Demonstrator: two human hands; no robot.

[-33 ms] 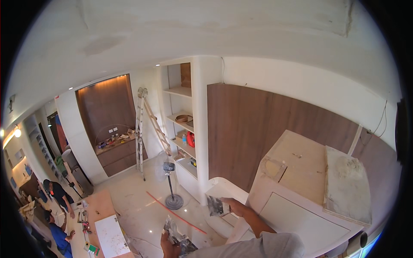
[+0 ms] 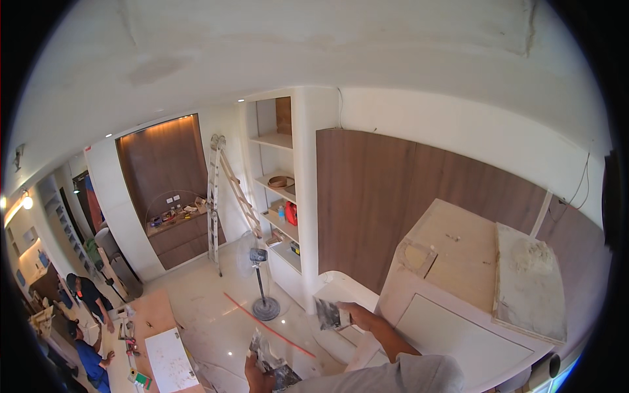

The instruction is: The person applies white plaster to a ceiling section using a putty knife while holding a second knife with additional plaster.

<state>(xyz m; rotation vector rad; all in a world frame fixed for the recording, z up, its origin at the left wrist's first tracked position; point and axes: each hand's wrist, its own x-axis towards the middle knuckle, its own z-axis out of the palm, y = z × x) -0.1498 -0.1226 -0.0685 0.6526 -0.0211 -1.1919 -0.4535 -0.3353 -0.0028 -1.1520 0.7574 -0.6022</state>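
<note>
My right hand is closed round a putty knife, whose wide grey blade is smeared with white and points left. Lower down, near the bottom edge of the view, my left hand grips a second flat, putty-smeared blade, patched dark and white. The two tools are apart from each other. Beside my right forearm stands a pale cabinet with a dusty top, and a white-coated board lies on it. Overhead, the off-white ceiling shows darker patches.
A standing fan and a stepladder stand on the floor. White shelves hold several small things. At the lower left, two people work by a table bearing a white board and tools.
</note>
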